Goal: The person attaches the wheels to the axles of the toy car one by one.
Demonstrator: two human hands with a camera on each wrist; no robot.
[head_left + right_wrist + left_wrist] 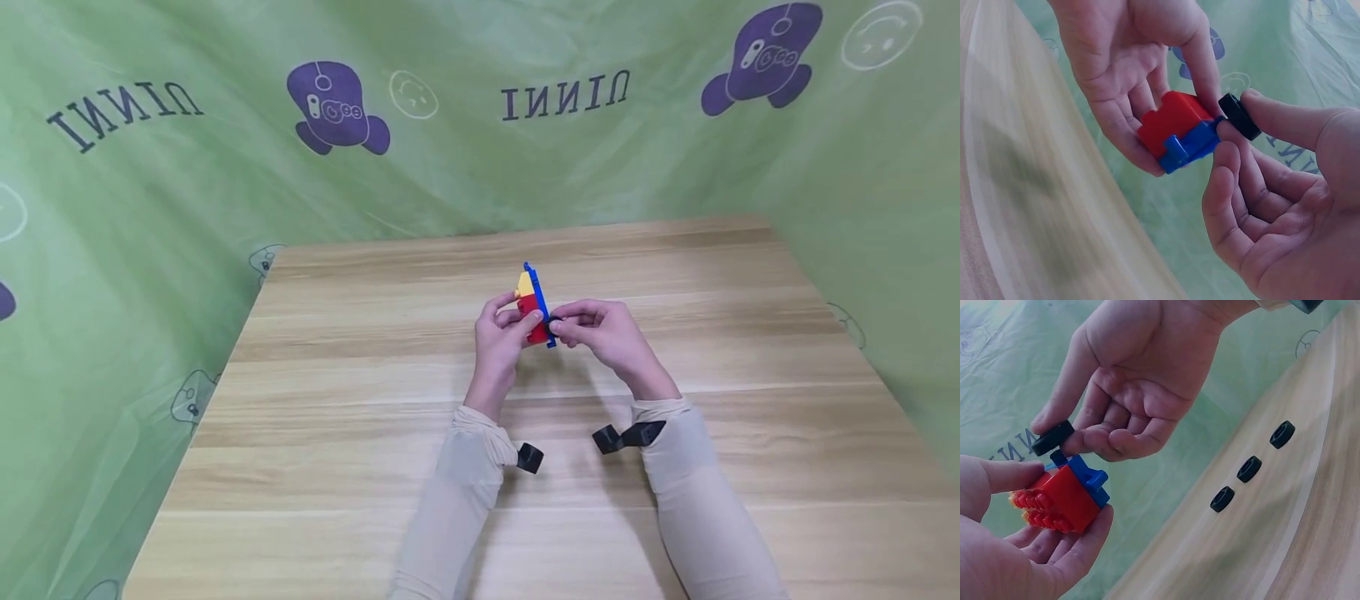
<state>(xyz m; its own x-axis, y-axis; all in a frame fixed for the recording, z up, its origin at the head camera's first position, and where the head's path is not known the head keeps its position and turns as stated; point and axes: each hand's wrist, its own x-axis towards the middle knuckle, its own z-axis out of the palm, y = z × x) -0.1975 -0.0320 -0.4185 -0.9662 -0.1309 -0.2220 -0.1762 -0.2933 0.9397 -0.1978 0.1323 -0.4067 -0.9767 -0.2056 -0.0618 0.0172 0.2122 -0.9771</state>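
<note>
My left hand (497,343) holds a building-block toy car between thumb and fingers, above the table. The car has a blue base (539,293), red bricks (1063,497) and a yellow brick (524,284) at its far end. Against the base's side, my right hand (613,335) pinches a small black wheel (1240,117) between thumb and fingertips. A blue axle peg (1058,457) sticks out right by the wheel; whether the wheel sits on it I cannot tell. In the left wrist view, three more black wheels (1249,469) lie in a row on the table.
The pale wooden table (337,400) spreads beneath both hands. Behind it hangs a green printed cloth (450,167), which also runs down the sides. A black camera mount sits on each sleeved wrist, such as the right mount (642,433).
</note>
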